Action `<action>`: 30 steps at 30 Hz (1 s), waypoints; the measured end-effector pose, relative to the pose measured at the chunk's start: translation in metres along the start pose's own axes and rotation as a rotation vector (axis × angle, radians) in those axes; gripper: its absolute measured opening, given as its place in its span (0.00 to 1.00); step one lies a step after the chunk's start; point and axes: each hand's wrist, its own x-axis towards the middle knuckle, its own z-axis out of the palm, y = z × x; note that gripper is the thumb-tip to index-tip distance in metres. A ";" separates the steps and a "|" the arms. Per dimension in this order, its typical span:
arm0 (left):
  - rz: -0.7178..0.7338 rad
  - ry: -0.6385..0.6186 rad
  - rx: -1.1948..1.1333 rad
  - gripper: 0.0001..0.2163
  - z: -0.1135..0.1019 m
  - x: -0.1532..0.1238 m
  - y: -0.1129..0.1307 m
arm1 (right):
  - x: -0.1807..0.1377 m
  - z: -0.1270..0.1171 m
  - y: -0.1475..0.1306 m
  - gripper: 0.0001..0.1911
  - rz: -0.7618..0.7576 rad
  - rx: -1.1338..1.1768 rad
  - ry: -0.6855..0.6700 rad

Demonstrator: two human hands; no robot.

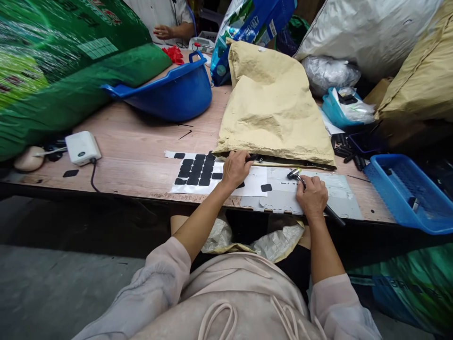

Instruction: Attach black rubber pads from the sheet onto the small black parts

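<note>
My right hand (312,194) is wrapped round the black handle of a small hammer (334,215). The hammer's metal head points up and left over a grey board (341,189). At the mouth of a tan woven sack (271,104), my left hand (235,169) has its fingers curled beside dark small parts; what they grip is partly hidden. Under that wrist lies a white backing sheet (256,182) with rows of black rounded stickers (195,171). A single black sticker (266,188) sits where the sheet meets the board.
A large blue basin (173,94) stands back left, near a white box (83,147) with a cable. On the right are a blue basket (406,193), loose black parts (343,146) and a teal basket (336,111). Big sacks crowd both sides. Another person's hand (164,32) shows behind.
</note>
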 end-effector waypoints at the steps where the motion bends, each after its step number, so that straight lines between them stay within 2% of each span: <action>1: 0.054 -0.018 -0.023 0.04 -0.001 -0.007 0.005 | 0.000 0.000 0.000 0.15 -0.002 -0.003 0.000; 5: 0.265 -0.185 -0.108 0.03 0.010 -0.025 0.021 | 0.000 0.001 0.001 0.14 0.003 -0.013 0.005; 8: 0.270 -0.253 -0.126 0.04 0.024 -0.029 0.023 | 0.000 0.000 0.001 0.14 0.002 -0.012 0.002; 12: 0.198 -0.229 -0.153 0.06 0.034 -0.028 0.019 | -0.001 0.000 0.001 0.14 0.010 -0.008 -0.006; 20: 0.156 -0.242 -0.199 0.08 0.037 -0.026 0.016 | 0.002 -0.004 0.005 0.15 0.015 0.106 -0.016; 25: 0.187 -0.211 -0.210 0.09 0.041 -0.027 0.015 | -0.008 -0.016 -0.019 0.18 -0.055 0.351 0.079; 30: 0.183 -0.207 -0.225 0.07 0.042 -0.026 0.013 | -0.015 -0.021 -0.050 0.18 -0.192 0.495 0.017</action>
